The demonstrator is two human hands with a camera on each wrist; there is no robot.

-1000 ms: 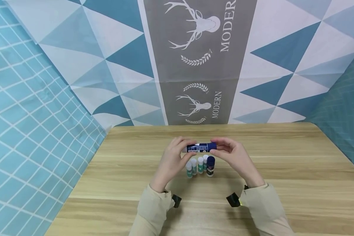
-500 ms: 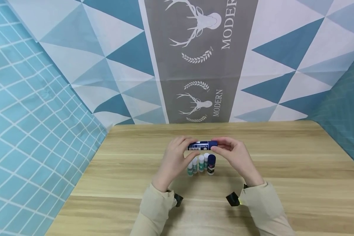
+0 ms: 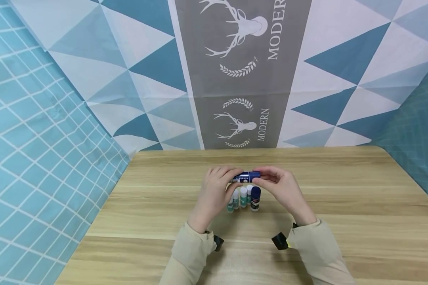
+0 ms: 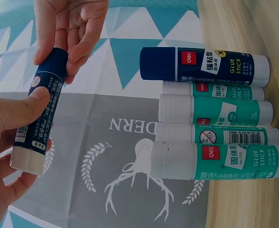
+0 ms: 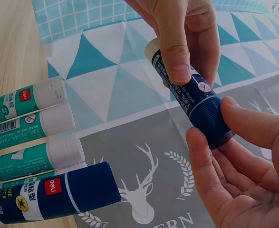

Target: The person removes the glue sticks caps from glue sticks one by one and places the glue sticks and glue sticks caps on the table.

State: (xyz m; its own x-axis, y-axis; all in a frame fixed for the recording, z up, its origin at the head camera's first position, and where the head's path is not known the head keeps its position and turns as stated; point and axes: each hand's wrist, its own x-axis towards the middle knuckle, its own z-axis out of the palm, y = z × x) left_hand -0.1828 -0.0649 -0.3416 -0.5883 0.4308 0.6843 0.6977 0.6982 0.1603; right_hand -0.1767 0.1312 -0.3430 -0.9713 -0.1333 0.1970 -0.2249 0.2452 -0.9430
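Observation:
Above the table, a dark blue glue stick (image 3: 245,177) lies sideways between both hands. My left hand (image 3: 216,190) grips its body near the white base, thumb across the label in the left wrist view. At the other end, my right hand (image 3: 279,186) pinches the blue cap (image 5: 213,121) between thumb and fingers. The cap sits on the body. Just below the hands stands a second dark blue glue stick (image 3: 255,198), upright, beside several green glue sticks (image 3: 243,197) with white caps. The left hand partly hides the leftmost green one in the head view.
The wooden table (image 3: 157,221) spreads out on both sides of the arms. A patterned cloth with deer heads (image 3: 246,79) hangs behind its far edge. Blue checked cloth (image 3: 39,150) borders the left side. Black wrist cameras (image 3: 279,240) stick out under the sleeves.
The left hand loosened its thumb half a second ago, then closed again farther along the body toward the cap. The right hand keeps its pinch on the cap. The standing sticks stay put.

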